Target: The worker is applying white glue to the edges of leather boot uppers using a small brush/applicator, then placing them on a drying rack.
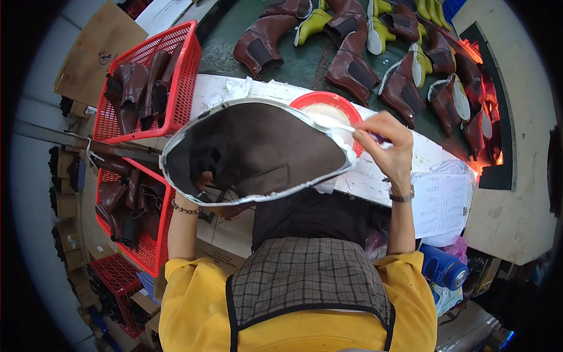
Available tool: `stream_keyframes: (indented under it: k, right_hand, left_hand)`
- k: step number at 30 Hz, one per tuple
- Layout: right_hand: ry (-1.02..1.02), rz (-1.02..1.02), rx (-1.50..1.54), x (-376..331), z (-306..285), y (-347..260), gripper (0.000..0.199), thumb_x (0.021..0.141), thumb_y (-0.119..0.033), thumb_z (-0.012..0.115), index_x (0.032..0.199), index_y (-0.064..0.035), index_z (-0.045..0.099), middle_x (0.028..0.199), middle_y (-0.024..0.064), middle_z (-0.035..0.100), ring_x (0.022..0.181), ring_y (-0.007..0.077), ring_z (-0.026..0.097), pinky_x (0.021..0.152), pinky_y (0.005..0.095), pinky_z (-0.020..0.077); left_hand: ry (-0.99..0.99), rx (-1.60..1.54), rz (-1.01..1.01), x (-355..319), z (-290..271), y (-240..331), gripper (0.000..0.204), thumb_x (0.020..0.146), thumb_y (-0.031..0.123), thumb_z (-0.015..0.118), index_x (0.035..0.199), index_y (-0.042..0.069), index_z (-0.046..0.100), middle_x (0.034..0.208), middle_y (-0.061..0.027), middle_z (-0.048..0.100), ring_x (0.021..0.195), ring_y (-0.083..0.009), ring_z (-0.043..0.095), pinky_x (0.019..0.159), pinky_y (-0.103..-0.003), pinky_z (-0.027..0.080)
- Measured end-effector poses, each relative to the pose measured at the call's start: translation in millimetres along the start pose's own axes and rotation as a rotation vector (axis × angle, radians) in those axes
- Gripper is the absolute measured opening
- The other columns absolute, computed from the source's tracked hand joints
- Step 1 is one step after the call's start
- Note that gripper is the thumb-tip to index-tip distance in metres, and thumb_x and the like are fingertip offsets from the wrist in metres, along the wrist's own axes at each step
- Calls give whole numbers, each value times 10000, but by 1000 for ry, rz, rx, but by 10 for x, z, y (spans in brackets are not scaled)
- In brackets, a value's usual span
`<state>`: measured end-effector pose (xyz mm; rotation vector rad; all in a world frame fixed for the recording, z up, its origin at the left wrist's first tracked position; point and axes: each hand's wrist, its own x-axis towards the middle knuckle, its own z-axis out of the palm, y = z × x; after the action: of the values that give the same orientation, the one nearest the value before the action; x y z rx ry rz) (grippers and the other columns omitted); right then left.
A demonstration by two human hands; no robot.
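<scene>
A brown boot upper (258,146) is held up close in front of me, its wide opening turned toward me. Whitish coating runs along its rim. My left hand (205,178) holds it from the left side; the upper hides most of that hand, and only a fingertip shows inside. Pinched in my right hand (388,138) is a brush (335,124) with a pale front part and a purplish handle end. The brush lies at the right end of the rim. Right behind it stands a red bowl (353,110) holding a pale paste.
Red crates (189,76) of brown boot uppers stand at left, beside a metal bar (76,139). Brown boots (353,70) and yellow-green boot lasts (314,26) lie on a green belt leading to a glowing heater (492,117). Written sheets (440,202) and a blue flask (444,268) are at right.
</scene>
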<state>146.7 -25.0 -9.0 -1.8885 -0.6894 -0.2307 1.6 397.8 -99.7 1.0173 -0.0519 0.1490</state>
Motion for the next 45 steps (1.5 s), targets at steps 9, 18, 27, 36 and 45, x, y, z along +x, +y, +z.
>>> stream_keyframes:
  k: [9,18,27,36,45]
  right_hand:
    - [-8,11,25,32,10,-10,129,815,-50,815,942,-37,803,862,41,715,700,68,609,574,204,430]
    - [-247,-128,51,452,27,-227,150,790,-18,822,938,-16,795,862,74,709,758,109,649,640,226,488]
    - [-313,-362,129,718,183,-183,218,736,14,843,944,-25,794,922,76,706,812,155,676,708,259,531]
    - [-120,-48,136,24,-22,138,193,770,-5,839,957,-29,797,922,74,711,840,141,675,720,258,538]
    - [-94,116,95,-403,-248,128,171,743,-2,820,911,-4,784,869,73,694,785,134,640,666,240,480]
  left_hand:
    - [-138,-59,-89,231,318,-211,1122,653,299,879,1546,-50,297,1554,-175,416,1420,-297,436,1189,-433,349]
    - [-508,93,-196,234,655,-304,995,740,384,842,1531,2,375,1503,-160,496,1384,-300,491,1178,-432,381]
    - [-607,-284,-580,242,577,-611,1211,590,364,945,1558,1,313,1559,-182,422,1429,-323,441,1189,-445,357]
    - [-114,-160,-137,207,76,-249,1155,642,352,918,1546,-32,310,1538,-215,430,1380,-359,479,1171,-462,376]
    - [-167,-183,-150,252,149,-91,1090,676,355,884,1532,-30,330,1511,-226,454,1333,-379,518,1145,-475,412]
